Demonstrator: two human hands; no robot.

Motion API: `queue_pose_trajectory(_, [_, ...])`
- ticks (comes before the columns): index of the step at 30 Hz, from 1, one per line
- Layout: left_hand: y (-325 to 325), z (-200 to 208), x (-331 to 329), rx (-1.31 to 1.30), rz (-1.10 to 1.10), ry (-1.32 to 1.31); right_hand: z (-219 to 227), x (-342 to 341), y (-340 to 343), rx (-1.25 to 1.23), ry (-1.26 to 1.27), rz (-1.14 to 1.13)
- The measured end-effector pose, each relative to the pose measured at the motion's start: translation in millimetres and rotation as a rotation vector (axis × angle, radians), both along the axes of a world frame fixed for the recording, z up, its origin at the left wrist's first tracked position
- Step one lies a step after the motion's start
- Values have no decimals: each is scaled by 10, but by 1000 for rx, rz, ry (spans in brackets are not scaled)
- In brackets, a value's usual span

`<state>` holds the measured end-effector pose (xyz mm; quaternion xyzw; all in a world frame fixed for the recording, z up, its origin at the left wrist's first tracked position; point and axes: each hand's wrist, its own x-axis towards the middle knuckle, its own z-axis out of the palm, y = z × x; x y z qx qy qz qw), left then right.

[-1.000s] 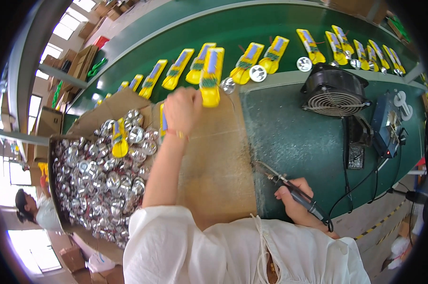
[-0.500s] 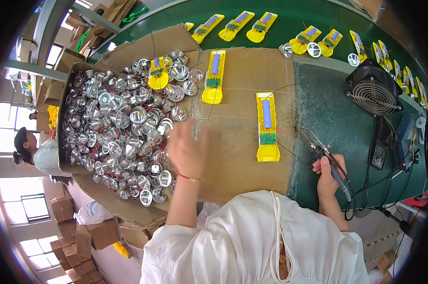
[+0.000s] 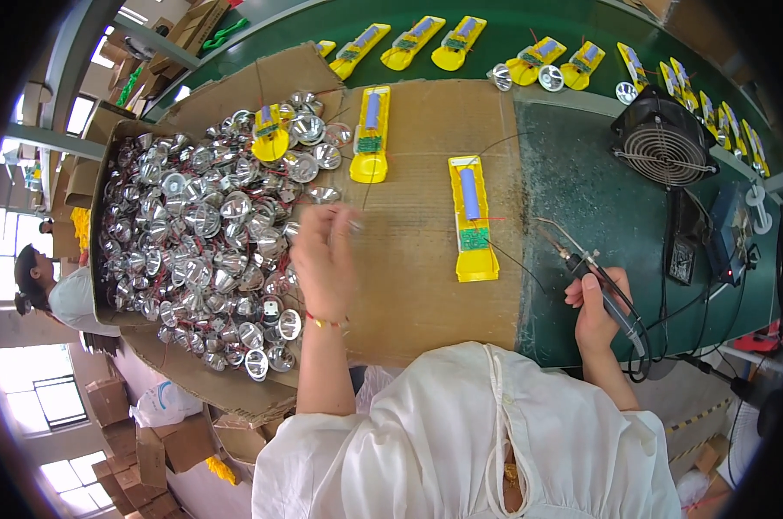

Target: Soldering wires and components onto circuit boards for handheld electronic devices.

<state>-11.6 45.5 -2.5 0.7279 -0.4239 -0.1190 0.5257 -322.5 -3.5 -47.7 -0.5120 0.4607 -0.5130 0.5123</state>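
Note:
Over the right edge of the reflector heap (image 3: pixel 205 221), my left hand (image 3: pixel 320 264) is curled, its blurred fingertips pressed together. Something small and shiny shows at them, too smeared to name. My right hand (image 3: pixel 595 318) grips a soldering iron (image 3: pixel 615 313) with a thin metal tube along it, tip pointing up and left. Between my hands, on the cardboard (image 3: pixel 409 294), lies an open yellow flashlight housing (image 3: pixel 476 266) with a blue-purple battery (image 3: pixel 469 192), a green circuit board (image 3: pixel 474 239) and loose wires. The iron's tip is apart from it.
A second yellow housing (image 3: pixel 369 164) lies farther back; another (image 3: pixel 270 145) rests on the heap. More housings (image 3: pixel 461 43) line the green bench's back. At right stand a black fan (image 3: pixel 664 143) and a blue box (image 3: pixel 727 246) with cables. A person (image 3: pixel 76 298) is at far left.
The whole view has shifted slightly, moving the scene left and up. My left fingers have drawn together by the heap. The right hand still holds the soldering iron.

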Motion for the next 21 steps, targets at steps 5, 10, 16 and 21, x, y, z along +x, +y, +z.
queue_pose_trajectory(5, [14, -190, -588, 210, -210, 69, 199, 119, 107, -6, -47, 194])
queue_pose_trajectory(10, [-6, -301, -768, 273, -276, 76, 172, 162, 150, 46, 93, 313])
queue_pose_trajectory(16, [-47, -325, -822, 253, -296, 33, 146, 192, 136, 107, 105, 297])
queue_pose_trajectory(21, [-60, -340, -817, 293, -284, 76, 95, 248, 133, 117, 111, 318])
